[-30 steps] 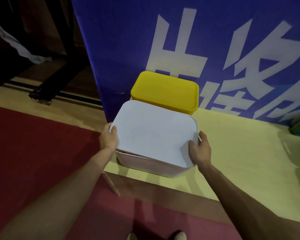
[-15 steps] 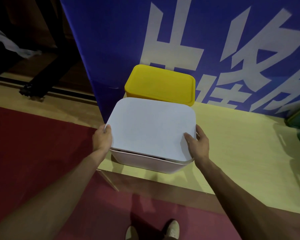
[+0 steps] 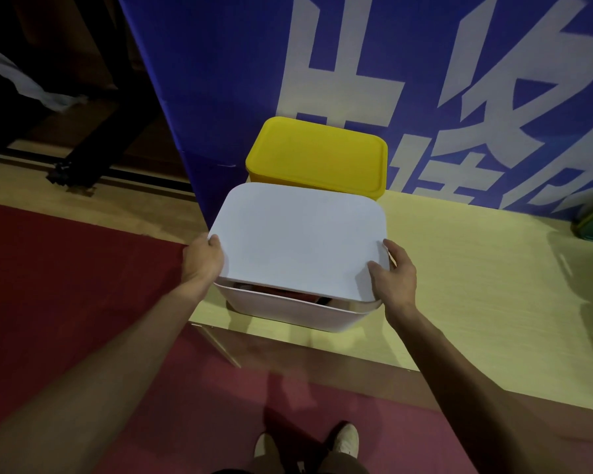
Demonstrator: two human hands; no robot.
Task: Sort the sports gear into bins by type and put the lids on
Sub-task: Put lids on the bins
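Both hands gripped the white lid (image 3: 298, 241), left hand (image 3: 202, 260) and right hand (image 3: 392, 277) curled on its near corners, holding it tilted over the white bin (image 3: 288, 311), near edge raised.

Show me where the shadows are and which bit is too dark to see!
Head view: the right hand drops a soft grey shadow on the white lid by its thumb; a dark shadow lies on the red floor near the shoes; the upper left corner is too dim to make out; the lid is the brightest part.
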